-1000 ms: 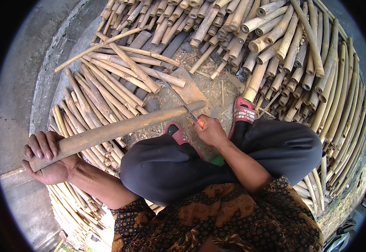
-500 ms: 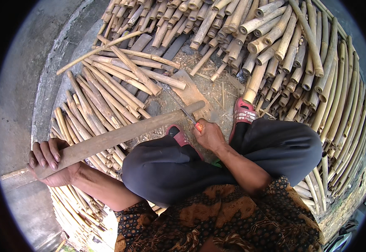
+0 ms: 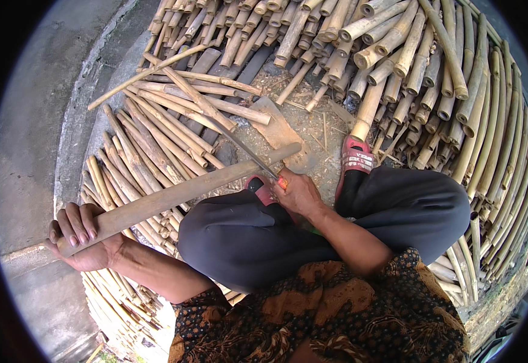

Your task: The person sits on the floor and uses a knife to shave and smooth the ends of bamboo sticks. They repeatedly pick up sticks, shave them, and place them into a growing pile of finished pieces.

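Note:
A long grey-brown length of bamboo [image 3: 179,196] slants across in front of me, its left end low and its right end higher. My left hand [image 3: 82,237] is closed around the left end, fingers over the top. In my right hand [image 3: 298,192] is the red-orange handle of a tool with a long, narrow blade [image 3: 239,144]. This blade points up and to the left, crossing the bamboo near its right end. Whether it is a knife or a saw, I cannot tell.
Stacked bamboo poles [image 3: 397,42] fill the far side and curve down the right. More cut poles [image 3: 149,136] lie at the left, beside a grey concrete surface [image 3: 31,121]. A flat board [image 3: 276,124] lies among chips on the ground. My bent legs [image 3: 245,242] are below my hands.
The blade has tilted further left and its handle has drawn slightly left and down. The bamboo's left end sits a little further right in view. Both hands keep their hold.

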`<state>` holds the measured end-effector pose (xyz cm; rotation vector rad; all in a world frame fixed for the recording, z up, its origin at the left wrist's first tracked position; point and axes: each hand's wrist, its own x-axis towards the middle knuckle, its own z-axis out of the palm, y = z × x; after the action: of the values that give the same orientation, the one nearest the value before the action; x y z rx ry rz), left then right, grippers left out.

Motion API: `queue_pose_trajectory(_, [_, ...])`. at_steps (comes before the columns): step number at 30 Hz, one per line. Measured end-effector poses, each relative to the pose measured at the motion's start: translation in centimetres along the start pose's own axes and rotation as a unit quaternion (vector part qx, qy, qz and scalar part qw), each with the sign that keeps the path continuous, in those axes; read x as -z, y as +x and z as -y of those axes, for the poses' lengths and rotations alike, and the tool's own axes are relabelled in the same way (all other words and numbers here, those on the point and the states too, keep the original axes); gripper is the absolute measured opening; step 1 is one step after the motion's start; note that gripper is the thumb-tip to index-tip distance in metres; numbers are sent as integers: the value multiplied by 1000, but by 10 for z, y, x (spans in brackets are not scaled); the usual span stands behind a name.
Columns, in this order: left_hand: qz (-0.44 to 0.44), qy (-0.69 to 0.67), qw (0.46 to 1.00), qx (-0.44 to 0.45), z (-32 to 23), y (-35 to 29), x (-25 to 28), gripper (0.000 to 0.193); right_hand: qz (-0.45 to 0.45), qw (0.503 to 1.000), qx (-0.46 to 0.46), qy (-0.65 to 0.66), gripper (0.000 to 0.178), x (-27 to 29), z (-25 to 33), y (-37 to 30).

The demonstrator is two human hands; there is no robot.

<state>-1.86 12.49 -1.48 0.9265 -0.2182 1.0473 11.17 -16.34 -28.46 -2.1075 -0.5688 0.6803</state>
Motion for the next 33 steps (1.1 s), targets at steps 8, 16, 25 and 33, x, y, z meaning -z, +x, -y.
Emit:
queue_pose_trajectory(8, [85, -33, 996, 25, -2, -3, -15, 46, -2, 1000, -16, 13, 32, -4, 0, -1])
queue_pose_trajectory(16, [25, 5, 1000, 0, 5, 5, -15, 39, -31, 994, -106, 21, 31, 6, 1, 2])
queue_pose_trajectory(25, [-320, 307, 891, -94, 22, 18, -29, 47, -54, 992, -97, 50, 31, -13, 6, 6])
queue_pose_trajectory(33, [-75, 96, 992, -14, 12, 25, 4, 65, -55, 992, -102, 48, 31, -19, -9, 5])
